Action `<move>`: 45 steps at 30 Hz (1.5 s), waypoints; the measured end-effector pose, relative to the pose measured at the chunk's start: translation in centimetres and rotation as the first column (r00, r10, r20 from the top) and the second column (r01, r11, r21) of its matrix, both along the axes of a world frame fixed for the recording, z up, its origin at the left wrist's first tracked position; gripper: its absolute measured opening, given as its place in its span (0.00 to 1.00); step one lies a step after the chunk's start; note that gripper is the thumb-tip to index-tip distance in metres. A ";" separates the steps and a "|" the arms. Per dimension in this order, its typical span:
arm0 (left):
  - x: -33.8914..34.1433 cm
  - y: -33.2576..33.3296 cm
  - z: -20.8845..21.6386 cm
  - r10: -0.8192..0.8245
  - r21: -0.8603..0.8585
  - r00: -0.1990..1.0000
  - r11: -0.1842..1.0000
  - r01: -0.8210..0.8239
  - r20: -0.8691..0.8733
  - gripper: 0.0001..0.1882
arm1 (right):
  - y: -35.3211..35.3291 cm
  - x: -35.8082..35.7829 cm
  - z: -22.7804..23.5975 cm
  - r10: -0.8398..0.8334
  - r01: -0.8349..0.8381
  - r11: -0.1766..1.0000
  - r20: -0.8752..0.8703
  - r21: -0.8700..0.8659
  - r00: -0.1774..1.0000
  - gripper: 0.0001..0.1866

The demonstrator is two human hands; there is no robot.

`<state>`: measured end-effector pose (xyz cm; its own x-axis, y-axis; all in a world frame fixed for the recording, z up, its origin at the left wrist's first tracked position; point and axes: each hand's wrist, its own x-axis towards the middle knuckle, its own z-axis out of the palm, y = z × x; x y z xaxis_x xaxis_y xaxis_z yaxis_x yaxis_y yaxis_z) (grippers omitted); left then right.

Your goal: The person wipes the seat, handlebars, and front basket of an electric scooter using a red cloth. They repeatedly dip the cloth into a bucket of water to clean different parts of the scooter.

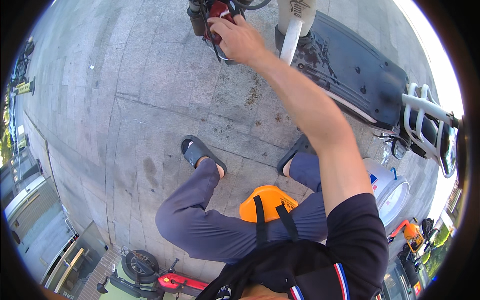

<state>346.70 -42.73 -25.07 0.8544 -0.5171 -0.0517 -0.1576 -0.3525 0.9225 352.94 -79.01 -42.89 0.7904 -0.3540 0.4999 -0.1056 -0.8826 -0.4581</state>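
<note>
Closest up is the dark shirt sleeve point(357, 235) with black straps, then grey trouser legs point(210, 220) folded in a seated pose over an orange stool point(267, 200), dark sandals point(200, 152) planted on the ground. Ground is grey stone paving point(150, 100) outdoors, stained in spots, bright sun off to the right. A black scooter point(350, 70) with a white rear rack stands just ahead, and a white bucket point(387, 192) sits beside the right knee.

Right arm stretches straight out and up, right hand point(237, 37) curled down over a red part point(217, 12) at the scooter's front end, fingers wrapped on it. Left hand isn't showing anywhere in this head view.
</note>
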 end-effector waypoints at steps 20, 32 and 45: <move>-0.9 1.8 -3.2 0.057 0.015 0.996 0.998 -0.056 -0.061 0.17 | -2.7 1.2 -0.7 -0.380 0.324 0.875 0.094 0.359 0.920 0.22; -1.8 2.6 -4.9 0.110 0.015 0.990 0.994 -0.109 -0.084 0.16 | -2.8 3.9 2.9 -0.355 0.367 0.928 -0.145 0.063 0.923 0.23; -2.0 2.6 -5.9 0.142 0.006 0.985 0.990 -0.142 -0.095 0.16 | -3.9 4.9 1.2 -0.292 0.292 0.953 0.011 -0.085 0.956 0.25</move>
<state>344.68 -40.13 -31.00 0.9104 -0.3908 -0.1357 -0.0174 -0.3638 0.9313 357.86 -82.94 -41.64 0.6596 -0.5254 0.5374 -0.3649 -0.8490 -0.3822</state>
